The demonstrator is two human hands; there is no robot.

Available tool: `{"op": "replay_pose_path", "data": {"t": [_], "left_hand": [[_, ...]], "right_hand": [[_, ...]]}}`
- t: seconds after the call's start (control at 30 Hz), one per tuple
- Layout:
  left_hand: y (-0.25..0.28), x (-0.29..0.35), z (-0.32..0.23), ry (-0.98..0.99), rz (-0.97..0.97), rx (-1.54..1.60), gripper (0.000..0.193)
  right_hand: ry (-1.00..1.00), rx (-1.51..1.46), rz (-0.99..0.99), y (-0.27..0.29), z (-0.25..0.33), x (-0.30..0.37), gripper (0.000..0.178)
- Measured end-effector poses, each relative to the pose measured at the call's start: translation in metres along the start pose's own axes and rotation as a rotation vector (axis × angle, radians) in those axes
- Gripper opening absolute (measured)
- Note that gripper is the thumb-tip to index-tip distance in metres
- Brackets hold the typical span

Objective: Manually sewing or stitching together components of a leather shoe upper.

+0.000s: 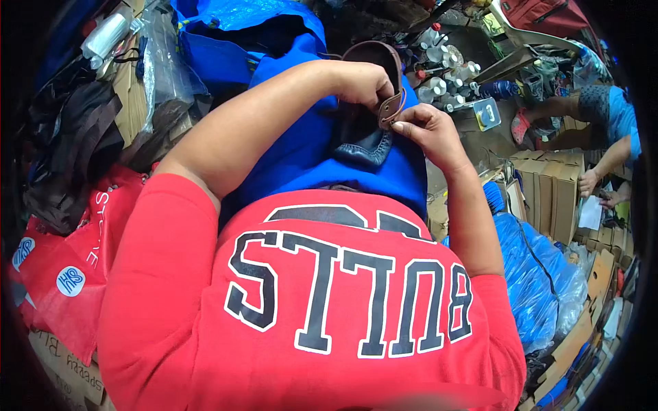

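While the right hand's (436, 135) thumb and finger pinch the lace (403, 104), the left hand (368, 83) curls over the shoe (364, 151), fingertips partly hidden; whether they grip, I cannot tell. The shoe lies between both hands over blue cloth (288, 144), lengthwise away from the body, toe nearest.

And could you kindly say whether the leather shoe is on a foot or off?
Off: the shoe lies over blue cloth, with left hand and right hand on it.
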State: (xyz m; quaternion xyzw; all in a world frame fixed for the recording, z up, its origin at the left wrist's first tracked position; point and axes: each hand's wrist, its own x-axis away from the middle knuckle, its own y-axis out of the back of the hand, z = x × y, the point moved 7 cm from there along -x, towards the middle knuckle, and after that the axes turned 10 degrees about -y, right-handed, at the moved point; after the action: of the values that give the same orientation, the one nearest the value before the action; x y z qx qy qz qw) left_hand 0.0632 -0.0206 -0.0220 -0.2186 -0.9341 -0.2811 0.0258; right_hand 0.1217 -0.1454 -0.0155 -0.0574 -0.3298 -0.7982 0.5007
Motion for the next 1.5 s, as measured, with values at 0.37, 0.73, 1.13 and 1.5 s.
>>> {"op": "replay_pose_path", "data": {"t": [0.37, 0.73, 1.13, 1.5], "left_hand": [[0.003, 0.005, 0.002, 0.045, -0.082, 0.135, 0.019], [-0.001, 0.072, -0.042, -0.163, -0.872, -0.544, 0.025], [-0.01, 0.084, -0.043, -0.041, -0.374, -0.534, 0.007], [0.012, 0.102, -0.042, -0.495, -0.937, 1.219, 0.018]], "right_hand": [[0.145, 0.124, -0.134, 0.014, 0.01, 0.009, 0.013], [0.385, 0.12, -0.204, -0.001, 0.032, 0.017, 0.052], [0.334, 0.382, -0.17, -0.025, 0.023, -0.011, 0.067], [0.27, 0.403, -0.08, -0.041, 0.022, -0.029, 0.069]]}}
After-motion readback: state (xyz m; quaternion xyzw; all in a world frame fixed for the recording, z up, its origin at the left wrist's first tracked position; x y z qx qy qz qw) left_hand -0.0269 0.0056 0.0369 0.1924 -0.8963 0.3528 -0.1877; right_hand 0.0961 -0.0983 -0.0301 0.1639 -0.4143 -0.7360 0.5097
